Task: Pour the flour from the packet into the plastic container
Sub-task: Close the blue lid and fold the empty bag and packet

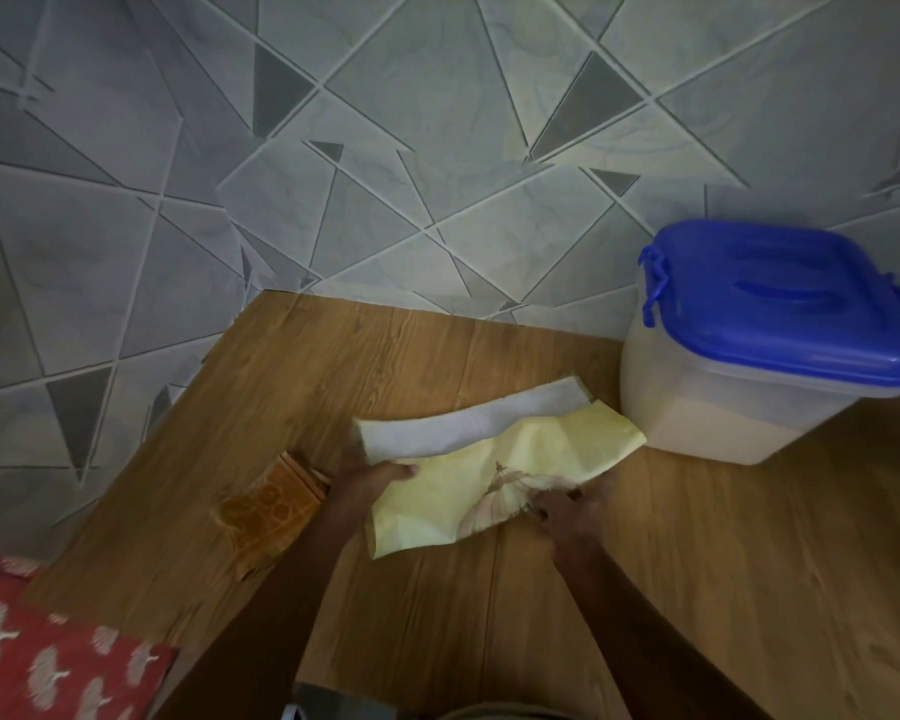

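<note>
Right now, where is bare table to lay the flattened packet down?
Bare wood lies nearest the camera, below the packet and right hand, and behind the packet toward the tiled wall. It is crowded at right by the blue-lidded container and at left by the orange cloth beside the left hand.

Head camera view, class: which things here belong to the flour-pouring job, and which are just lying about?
Belonging to the job:
yellow packet, held flat by left hand and right hand
plastic container, blue lid on

Lying about:
orange patterned cloth
red patterned fabric
</note>
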Demonstrator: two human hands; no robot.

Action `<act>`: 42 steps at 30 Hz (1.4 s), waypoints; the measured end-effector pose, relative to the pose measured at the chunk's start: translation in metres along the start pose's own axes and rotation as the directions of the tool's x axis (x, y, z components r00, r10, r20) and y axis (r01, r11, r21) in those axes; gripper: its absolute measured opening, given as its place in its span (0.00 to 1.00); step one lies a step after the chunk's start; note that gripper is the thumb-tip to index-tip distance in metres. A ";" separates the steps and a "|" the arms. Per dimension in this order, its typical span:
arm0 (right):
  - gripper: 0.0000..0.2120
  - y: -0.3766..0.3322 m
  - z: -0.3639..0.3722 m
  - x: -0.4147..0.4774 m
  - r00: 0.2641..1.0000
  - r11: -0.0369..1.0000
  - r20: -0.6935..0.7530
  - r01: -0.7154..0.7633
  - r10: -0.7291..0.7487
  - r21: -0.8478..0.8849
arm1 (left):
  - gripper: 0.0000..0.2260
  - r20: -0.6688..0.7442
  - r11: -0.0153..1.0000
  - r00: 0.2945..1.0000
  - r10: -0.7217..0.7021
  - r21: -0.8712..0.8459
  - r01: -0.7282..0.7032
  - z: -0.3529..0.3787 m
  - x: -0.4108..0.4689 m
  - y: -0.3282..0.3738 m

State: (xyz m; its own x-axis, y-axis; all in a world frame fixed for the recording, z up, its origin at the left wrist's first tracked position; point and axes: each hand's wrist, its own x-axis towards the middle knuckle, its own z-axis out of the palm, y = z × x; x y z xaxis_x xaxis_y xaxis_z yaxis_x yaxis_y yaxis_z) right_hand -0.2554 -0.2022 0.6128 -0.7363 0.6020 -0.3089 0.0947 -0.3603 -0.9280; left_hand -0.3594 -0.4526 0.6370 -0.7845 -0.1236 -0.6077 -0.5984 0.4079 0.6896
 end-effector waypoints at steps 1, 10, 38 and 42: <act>0.38 -0.003 0.000 -0.002 0.998 0.996 0.023 0.061 -0.059 -0.062 | 0.55 0.006 0.996 0.997 0.081 0.030 -0.081 -0.003 -0.008 -0.001; 0.37 -0.022 0.015 0.004 0.919 0.919 0.282 0.339 -0.277 -0.201 | 0.47 -0.030 0.847 0.872 0.489 0.256 -0.466 -0.015 -0.043 0.006; 0.23 -0.024 0.008 -0.022 0.478 0.550 0.764 0.812 -0.433 -0.196 | 0.15 0.004 0.877 0.889 0.458 -0.167 -0.451 -0.016 -0.058 0.070; 0.19 -0.030 0.021 -0.029 0.672 0.739 0.593 0.649 -0.443 -0.183 | 0.15 0.025 0.866 0.876 0.482 -0.167 -0.472 -0.027 -0.065 0.070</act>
State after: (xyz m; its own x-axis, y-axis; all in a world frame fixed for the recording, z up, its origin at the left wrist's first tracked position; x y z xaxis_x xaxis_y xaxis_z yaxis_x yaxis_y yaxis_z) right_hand -0.2509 -0.2243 0.6537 -0.9341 0.1420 0.3274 -0.2852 0.2543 -0.9241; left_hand -0.3549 -0.4402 0.7350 -0.9715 0.1110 -0.2094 -0.1750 0.2602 0.9496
